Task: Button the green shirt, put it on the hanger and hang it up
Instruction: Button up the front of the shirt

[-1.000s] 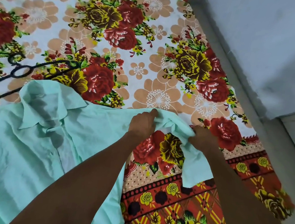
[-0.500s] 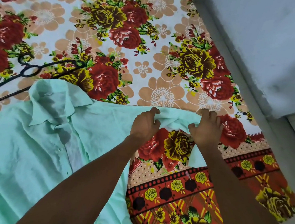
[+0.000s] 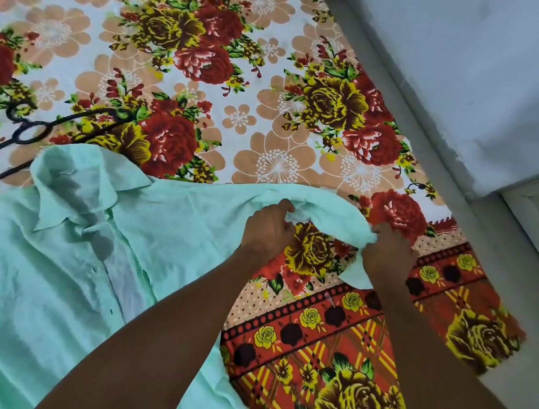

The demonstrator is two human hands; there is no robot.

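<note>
Left hand: left hand (image 3: 268, 228) has its fingers curled over a fold of the sleeve (image 3: 322, 213), gripping it near the shoulder end, likely to anchor the cloth so the far end can be pulled straight.
Right hand: right hand (image 3: 387, 250) pinches the bunched cuff end of the same sleeve, fingers closed on the cloth; a loose flap hangs below the fist.
Why 2 hands: with 1 hand at each end, the sleeve spans between them and lifts slightly off the bedsheet (image 3: 268, 123), which looks like straightening or untwisting it before buttoning.
Green shirt: green shirt (image 3: 47, 267) lies face up across the lower left of the view, collar (image 3: 72, 195) toward the far side, its body spread flat on the sheet.
Placket: placket (image 3: 120, 276) gapes and shows a paler inner strip; small buttons can be seen along 1 edge, and it appears unfastened, so I judge the buttoning not yet done.
Hanger: hanger (image 3: 25, 130), dark and thin, lies on the sheet just beyond the collar, partly tucked under the shirt's shoulder, within easy reach for the later step.
Surroundings: grey wall (image 3: 465, 74) runs along the right edge of the bed; no rail or hook for hanging is in view.
Risk: judged from the twist in the sleeve, a hard pull could drag the flat body out of line.
</note>
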